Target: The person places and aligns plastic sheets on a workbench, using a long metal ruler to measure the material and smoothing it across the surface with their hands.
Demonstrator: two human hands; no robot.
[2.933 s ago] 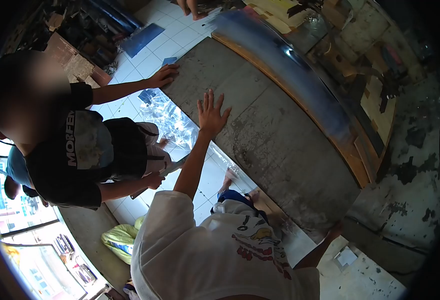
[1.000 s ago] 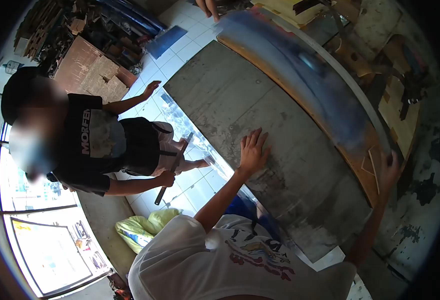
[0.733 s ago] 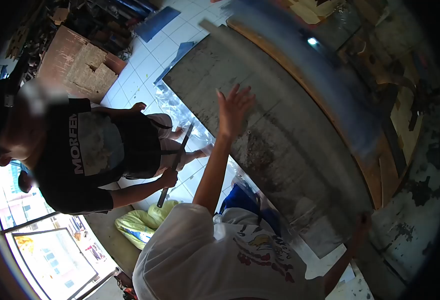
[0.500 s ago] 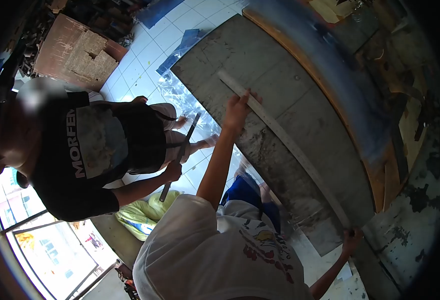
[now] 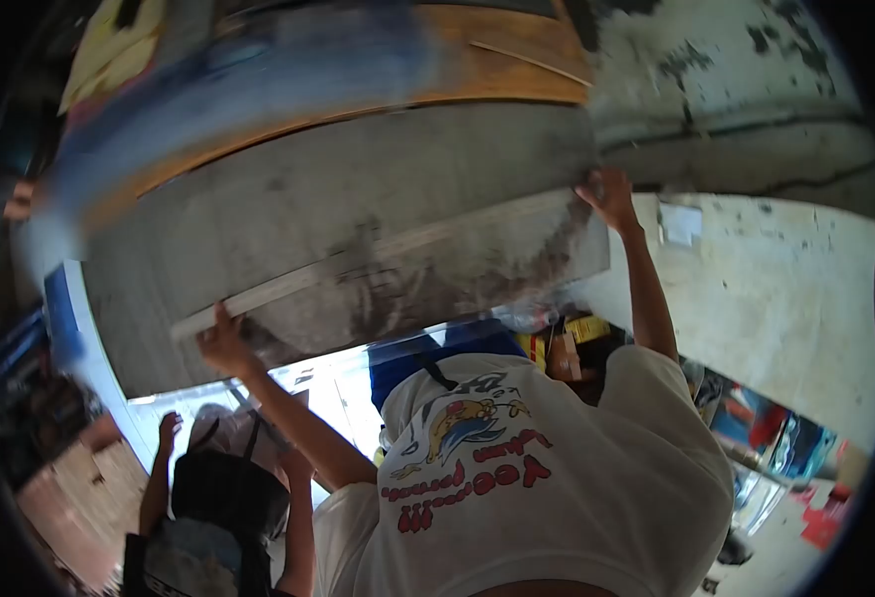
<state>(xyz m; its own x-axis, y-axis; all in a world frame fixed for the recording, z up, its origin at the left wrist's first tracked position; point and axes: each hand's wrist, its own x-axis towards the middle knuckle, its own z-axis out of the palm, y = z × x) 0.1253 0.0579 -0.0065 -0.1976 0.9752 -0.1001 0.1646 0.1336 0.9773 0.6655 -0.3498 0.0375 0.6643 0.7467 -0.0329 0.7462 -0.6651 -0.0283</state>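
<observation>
A long pale straightedge (image 5: 397, 242) lies slantwise across the dark grey board (image 5: 258, 219). My left hand (image 5: 226, 343) pinches its left end near the board's near edge. At the far right end my right hand (image 5: 611, 196) grips the other tip by the board's right edge. Beyond the board is a curved wooden edge (image 5: 358, 114), with a blurred blue sheet (image 5: 248, 85) over it.
A co-worker (image 5: 198, 537) in a black shirt stands at the lower left, close to the board. Another person's hand (image 5: 21, 199) shows at the far left. A pale panel (image 5: 756, 289) is on the right. Boxes and bags (image 5: 567, 348) sit below the board.
The view has swung round to the right, so the board now runs across the frame and the co-worker appears lower. Since the earliest frame, the straightedge has come onto the board, between both hands.
</observation>
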